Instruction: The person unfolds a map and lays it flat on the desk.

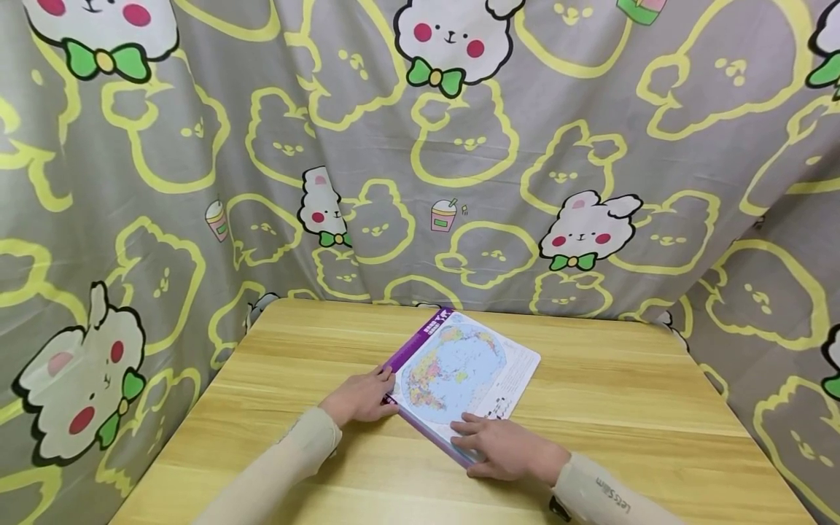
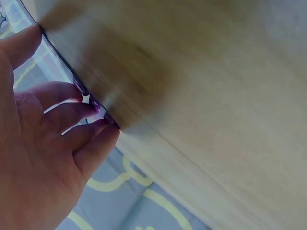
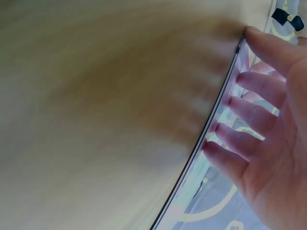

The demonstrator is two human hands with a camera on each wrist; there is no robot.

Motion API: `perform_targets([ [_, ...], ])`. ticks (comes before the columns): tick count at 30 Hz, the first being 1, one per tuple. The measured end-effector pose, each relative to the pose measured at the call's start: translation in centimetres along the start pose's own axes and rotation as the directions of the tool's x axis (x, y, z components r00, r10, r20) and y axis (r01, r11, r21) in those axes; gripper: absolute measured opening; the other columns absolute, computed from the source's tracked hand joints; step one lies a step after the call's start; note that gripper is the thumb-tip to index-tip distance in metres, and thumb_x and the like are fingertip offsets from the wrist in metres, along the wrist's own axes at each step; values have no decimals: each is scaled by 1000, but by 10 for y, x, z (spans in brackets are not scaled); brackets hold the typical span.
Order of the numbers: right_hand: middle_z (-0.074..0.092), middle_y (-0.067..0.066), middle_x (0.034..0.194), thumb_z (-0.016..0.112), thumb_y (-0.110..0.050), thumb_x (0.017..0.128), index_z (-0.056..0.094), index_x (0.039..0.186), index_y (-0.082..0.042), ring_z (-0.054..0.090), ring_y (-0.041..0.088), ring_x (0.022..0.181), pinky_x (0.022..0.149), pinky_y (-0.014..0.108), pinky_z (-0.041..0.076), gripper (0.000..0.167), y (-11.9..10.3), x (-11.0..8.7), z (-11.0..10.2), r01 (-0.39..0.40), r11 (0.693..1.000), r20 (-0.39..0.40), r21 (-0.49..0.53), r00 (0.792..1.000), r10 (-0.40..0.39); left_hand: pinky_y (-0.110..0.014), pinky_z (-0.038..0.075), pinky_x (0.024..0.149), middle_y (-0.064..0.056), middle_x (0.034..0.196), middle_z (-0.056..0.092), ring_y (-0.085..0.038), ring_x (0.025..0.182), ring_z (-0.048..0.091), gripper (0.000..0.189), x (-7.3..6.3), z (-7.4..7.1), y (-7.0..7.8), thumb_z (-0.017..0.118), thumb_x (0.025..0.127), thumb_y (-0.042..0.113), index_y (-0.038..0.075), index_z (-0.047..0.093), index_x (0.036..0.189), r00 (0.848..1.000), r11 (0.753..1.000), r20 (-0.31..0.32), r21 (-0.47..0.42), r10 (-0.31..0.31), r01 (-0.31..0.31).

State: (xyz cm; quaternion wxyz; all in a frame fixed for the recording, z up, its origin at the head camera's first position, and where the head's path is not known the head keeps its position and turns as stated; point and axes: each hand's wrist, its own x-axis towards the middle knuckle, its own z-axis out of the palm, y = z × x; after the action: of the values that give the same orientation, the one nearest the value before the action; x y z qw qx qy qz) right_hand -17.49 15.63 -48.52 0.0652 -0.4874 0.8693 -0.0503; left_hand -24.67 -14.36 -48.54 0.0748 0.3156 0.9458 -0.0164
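A flat rectangular board (image 1: pixel 469 364) printed with a world map lies at an angle on the table, with a purple strip along its left side. My left hand (image 1: pixel 361 396) rests at its near left corner, fingers on the purple strip and thumb by the near edge. Fingers spread, my right hand (image 1: pixel 505 446) touches the map's near right part, its thumb at the near corner. In the left wrist view, the fingertips of the left hand (image 2: pixel 45 139) meet the board's thin edge. The right wrist view shows the right hand (image 3: pixel 268 120) with fairly straight fingers against the glossy surface.
The wood-grain table (image 1: pixel 623 408) reaches back to a grey curtain (image 1: pixel 387 153) with yellow outlines and white rabbits. That curtain also hangs along the left and right sides. Light sleeves cover both forearms.
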Motion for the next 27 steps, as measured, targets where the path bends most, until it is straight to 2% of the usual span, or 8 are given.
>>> perform_targets([
  [11,48,10,140,59,-35,91,58,131,-13,46,34,126,98,43,44,45,6,-8,0,15,999,-24,-31,1000,-16,-42,42,100,-22,141,42,-34,131,39,60,-9,4,10,52,95,42,-3,47,135,999,999,-33,34,28,-27],
  [27,46,12,141,59,-31,92,58,131,-14,44,35,127,99,43,44,43,13,-14,-1,6,999,-14,-47,1000,-6,-42,43,99,-21,137,47,-33,127,44,54,-12,9,13,53,95,39,-2,52,131,994,995,-96,80,59,-51],
])
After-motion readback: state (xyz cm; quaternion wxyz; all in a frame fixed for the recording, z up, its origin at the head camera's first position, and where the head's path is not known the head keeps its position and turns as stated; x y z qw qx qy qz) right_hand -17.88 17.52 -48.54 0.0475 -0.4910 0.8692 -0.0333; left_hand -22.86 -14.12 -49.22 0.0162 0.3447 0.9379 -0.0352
